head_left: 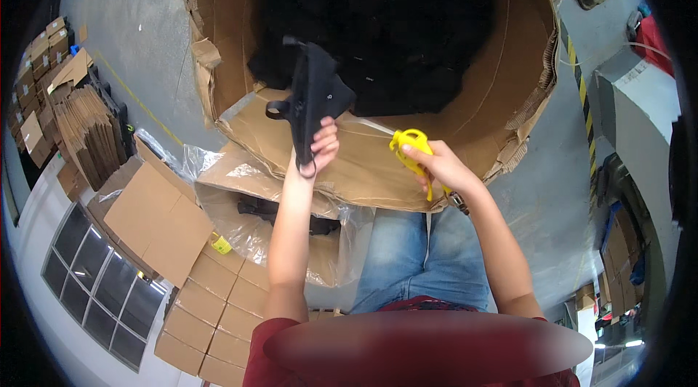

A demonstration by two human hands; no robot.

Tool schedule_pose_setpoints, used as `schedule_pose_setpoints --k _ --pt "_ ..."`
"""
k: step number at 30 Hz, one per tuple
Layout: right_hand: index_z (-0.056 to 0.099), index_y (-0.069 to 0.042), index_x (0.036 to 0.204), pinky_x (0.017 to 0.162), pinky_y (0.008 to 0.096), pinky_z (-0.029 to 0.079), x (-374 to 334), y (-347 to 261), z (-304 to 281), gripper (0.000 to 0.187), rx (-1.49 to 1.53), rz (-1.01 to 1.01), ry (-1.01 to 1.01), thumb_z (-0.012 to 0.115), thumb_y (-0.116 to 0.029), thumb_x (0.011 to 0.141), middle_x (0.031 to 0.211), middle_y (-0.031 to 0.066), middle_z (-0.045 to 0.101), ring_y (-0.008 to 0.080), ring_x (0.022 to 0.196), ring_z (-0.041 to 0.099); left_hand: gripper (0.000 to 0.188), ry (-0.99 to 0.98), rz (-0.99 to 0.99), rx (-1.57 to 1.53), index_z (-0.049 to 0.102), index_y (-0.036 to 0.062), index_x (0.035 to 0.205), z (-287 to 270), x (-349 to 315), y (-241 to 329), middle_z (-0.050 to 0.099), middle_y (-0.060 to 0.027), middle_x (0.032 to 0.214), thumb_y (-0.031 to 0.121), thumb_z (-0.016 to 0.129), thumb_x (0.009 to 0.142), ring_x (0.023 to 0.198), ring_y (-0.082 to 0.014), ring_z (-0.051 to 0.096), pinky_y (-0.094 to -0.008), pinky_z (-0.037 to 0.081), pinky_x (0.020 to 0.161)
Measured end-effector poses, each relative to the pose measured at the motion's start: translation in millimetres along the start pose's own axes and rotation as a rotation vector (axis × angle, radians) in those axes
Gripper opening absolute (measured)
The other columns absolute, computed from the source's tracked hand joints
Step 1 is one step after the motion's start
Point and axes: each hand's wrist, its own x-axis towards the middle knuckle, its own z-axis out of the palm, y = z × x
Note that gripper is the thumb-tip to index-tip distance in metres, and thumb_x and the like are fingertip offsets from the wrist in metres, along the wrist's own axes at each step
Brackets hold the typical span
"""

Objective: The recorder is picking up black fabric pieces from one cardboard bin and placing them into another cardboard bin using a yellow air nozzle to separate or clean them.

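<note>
My left hand (325, 141) is closed on a small black fabric pouch (313, 89), held upright over the near side of a large cardboard box. The pouch has a strap loop on its left and a thin cord loop at the bottom. In my right hand (445, 167) is a yellow air blow gun (412, 146), with my fingers wrapped round its grip. Its thin pale nozzle points left toward the pouch, and a hose fitting shows below my hand. Inside the large cardboard box (520, 60) lies a heap of black fabric items (385, 23).
Left of my legs stands a smaller open carton (320, 252) lined with clear plastic, black items inside. Stacked cartons (207, 300) are at the lower left, with flattened cardboard (89, 132) farther left. A grey-white machine or bench (647, 111) stands at the right, beside a striped floor line.
</note>
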Motion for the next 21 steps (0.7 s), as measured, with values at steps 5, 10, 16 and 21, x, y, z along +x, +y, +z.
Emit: schedule_pose_setpoints --k 5,10,16,21 --pt "0.059 -0.003 0.078 0.040 0.0235 0.038 11 23 -45 0.041 -0.435 -0.308 0.515 0.058 -0.043 0.087 0.057 0.0019 0.054 0.0083 0.046 0.051 0.034 0.977 0.598 1.191 0.058 -0.0014 0.111 79 -96 -69 0.062 -0.0076 0.101 0.025 0.055 0.090 0.085 -0.0146 0.060 -0.0264 0.048 0.074" --pt "0.063 -0.001 0.091 0.037 0.0199 0.035 0 -1 -42 0.047 -0.018 0.008 0.215 0.054 -0.047 0.088 0.059 0.0020 0.053 0.0072 0.036 0.044 0.042 1.486 0.504 1.565 0.056 -0.0054 0.110 70 -308 -78 0.061 -0.0109 0.101 0.030 0.060 0.088 0.091 -0.0171 0.058 -0.0287 0.045 0.082" --pt "0.061 -0.001 0.088 0.035 0.0208 0.033 6 19 -54 0.045 0.128 0.011 0.269 0.054 -0.045 0.088 0.055 0.0027 0.053 0.0072 0.034 0.042 0.034 1.107 0.635 1.629 0.057 -0.0003 0.104 92 -150 -59 0.062 -0.0101 0.099 0.031 0.057 0.090 0.092 -0.0164 0.059 -0.0285 0.046 0.081" --pt "0.056 -0.004 0.076 0.034 0.0215 0.030 10 30 -62 0.043 0.292 0.030 0.375 0.059 -0.046 0.086 0.052 0.0023 0.051 0.0078 0.033 0.041 0.022 0.281 1.067 2.538 0.056 0.0047 0.102 80 155 -21 0.062 -0.0081 0.097 0.008 0.059 0.081 0.085 -0.0250 0.058 -0.0339 0.047 0.078"
